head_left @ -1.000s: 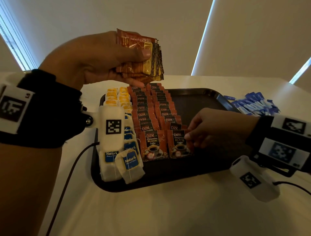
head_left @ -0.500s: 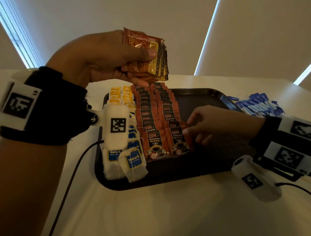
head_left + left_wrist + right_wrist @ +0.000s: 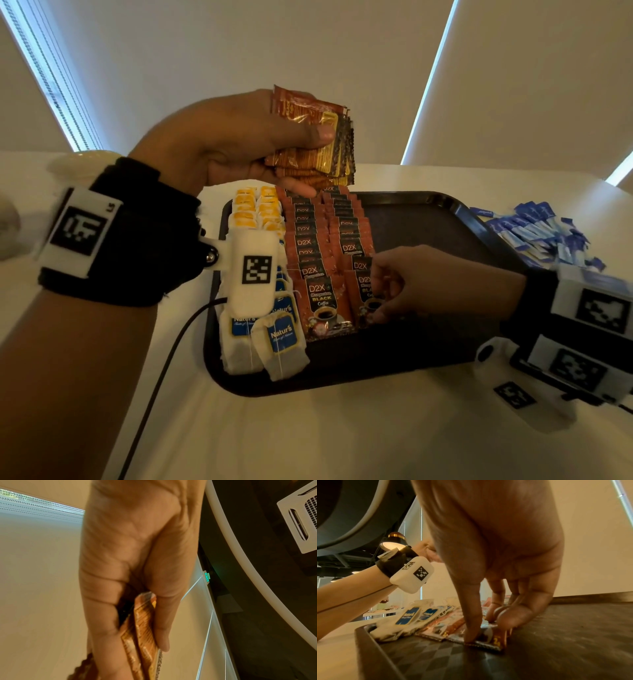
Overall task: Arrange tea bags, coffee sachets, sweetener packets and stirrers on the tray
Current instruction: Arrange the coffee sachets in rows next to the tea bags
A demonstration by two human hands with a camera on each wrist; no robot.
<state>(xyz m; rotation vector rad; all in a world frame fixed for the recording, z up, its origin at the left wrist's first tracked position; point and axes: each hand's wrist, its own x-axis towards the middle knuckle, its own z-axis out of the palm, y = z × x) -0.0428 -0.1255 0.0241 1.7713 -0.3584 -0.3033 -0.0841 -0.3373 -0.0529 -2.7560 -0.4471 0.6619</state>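
A black tray (image 3: 411, 222) holds yellow-tagged tea bags (image 3: 257, 209) and blue-tagged tea bags (image 3: 284, 339) in its left column. Beside them lie two overlapping rows of D2X coffee sachets (image 3: 308, 240). My left hand (image 3: 308, 150) is raised above the tray's far left and grips a stack of coffee sachets (image 3: 308, 113) between thumb and fingers; the left wrist view shows the same stack (image 3: 144, 628) edge-on in that hand (image 3: 137, 547). My right hand (image 3: 387, 294) is low over the second row. Its thumb and fingertips (image 3: 471, 638) press the front sachet (image 3: 494, 642) flat onto the tray (image 3: 556, 642).
A loose pile of blue sweetener packets (image 3: 541, 233) lies on the white table right of the tray. The tray's right half is bare. A black cable (image 3: 164, 370) runs from my left wrist across the table's near left. Tea bags (image 3: 409, 616) also show in the right wrist view.
My right hand has slid left from the front sachet's right edge onto its face. The left hand stays raised with its stack.
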